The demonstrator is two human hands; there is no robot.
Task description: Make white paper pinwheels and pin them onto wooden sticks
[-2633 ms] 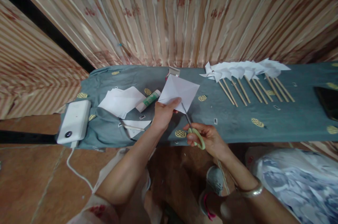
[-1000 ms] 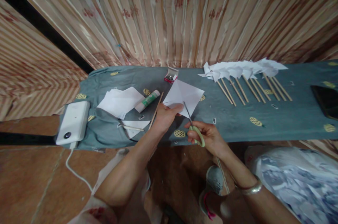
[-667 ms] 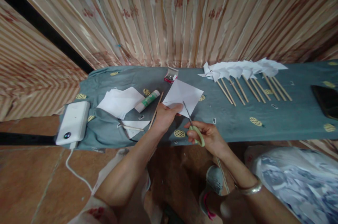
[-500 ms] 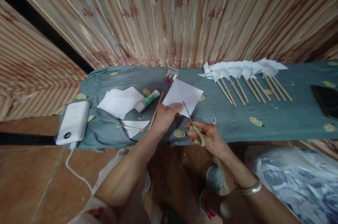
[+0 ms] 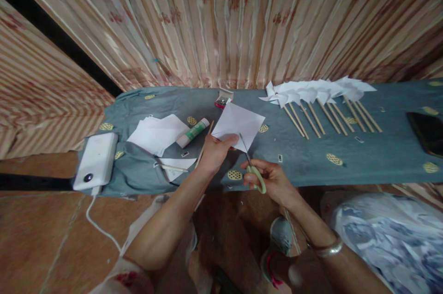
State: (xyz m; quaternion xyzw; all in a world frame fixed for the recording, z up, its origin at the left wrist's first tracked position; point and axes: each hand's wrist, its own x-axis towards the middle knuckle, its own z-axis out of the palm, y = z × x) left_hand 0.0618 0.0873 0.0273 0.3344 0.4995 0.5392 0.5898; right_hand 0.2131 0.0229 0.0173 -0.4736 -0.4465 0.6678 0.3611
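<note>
**Desk:** Start on the left. What's on your feed?

**Me:** A white power bank [image 5: 95, 160] sits at the left end of the blue-grey cloth [image 5: 311, 165], and its cable [image 5: 100, 225] drops to the floor tiles. Next comes a loose stack of white sheets [image 5: 157, 133], with a glue stick [image 5: 194, 132] touching its right side and a bare wooden stick [image 5: 204, 146] just beyond.

**Desk:** And the hands?

**Me:** The left hand [image 5: 214, 153] pinches the near corner of a paper square [image 5: 238, 121], thumb on top. It holds the square tilted above the cloth, just in front of a small open pin box [image 5: 221, 99]. The right hand [image 5: 272, 181] is closed through the green loops of the scissors [image 5: 254, 176]. The blades point up into the square's near edge, but I can't tell how far they are parted.

**Desk:** How far along is it?

**Me:** I'd say well along. A row of paper pinwheels [image 5: 311, 93] on sticks lies finished further right. The uncut stack and the bare stick suggest there are more to make, and this square looks only partly cut.

**Desk:** Any room to move?

**Me:** There's bare cloth between the hands and the pinwheels. The hands work right at the cloth's front edge, over the floor. A dark device [image 5: 427, 132] lies at the far right, well apart.
</note>
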